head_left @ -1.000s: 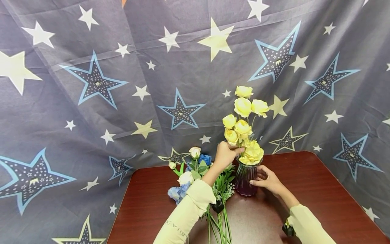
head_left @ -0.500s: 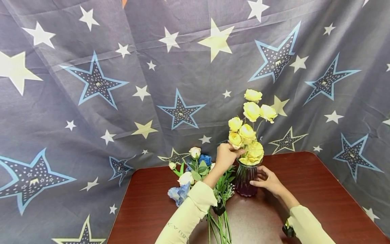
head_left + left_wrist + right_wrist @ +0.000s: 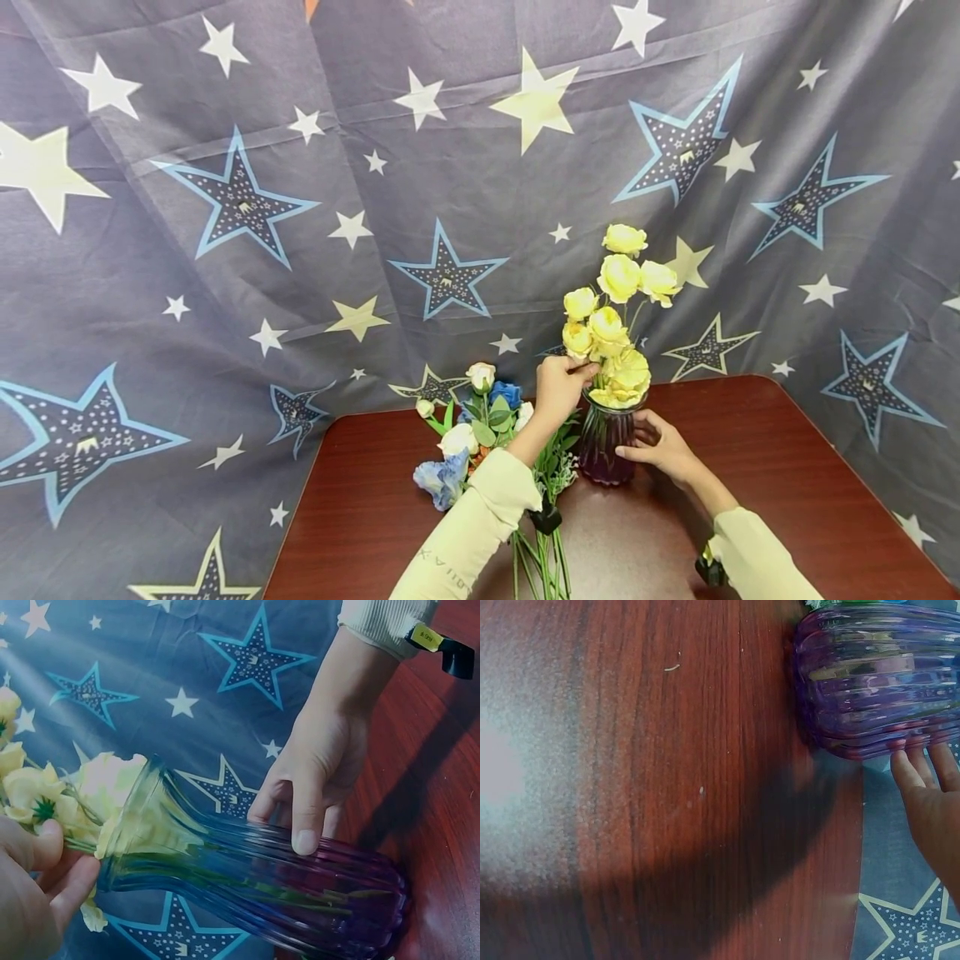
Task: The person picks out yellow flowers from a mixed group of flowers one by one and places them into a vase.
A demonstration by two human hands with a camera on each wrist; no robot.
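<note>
My left hand (image 3: 558, 390) pinches the thin green stems of several yellow flowers (image 3: 619, 277) just above the mouth of a ribbed glass vase (image 3: 606, 454). The stems run down inside the glass, as the left wrist view shows, and one large yellow bloom (image 3: 627, 377) sits right at the rim. The vase stands upright on the table, shading from clear blue at the neck to purple at the base. On its right side my right hand (image 3: 663, 450) holds it, thumb (image 3: 305, 825) in front and fingers behind, partly hidden.
Left of the vase lies a pile of other flowers: white roses (image 3: 457, 439), a pale blue bloom (image 3: 441, 481), green leaves and long stems (image 3: 542, 558) reaching toward the front edge. My left forearm crosses over them. A star-patterned cloth (image 3: 337, 183) hangs behind the reddish-brown table (image 3: 780, 467).
The yellow flowers first swung right and sank slightly, then stayed almost in place. My left hand still pinches their stems. The right hand and the vase have hardly moved.
</note>
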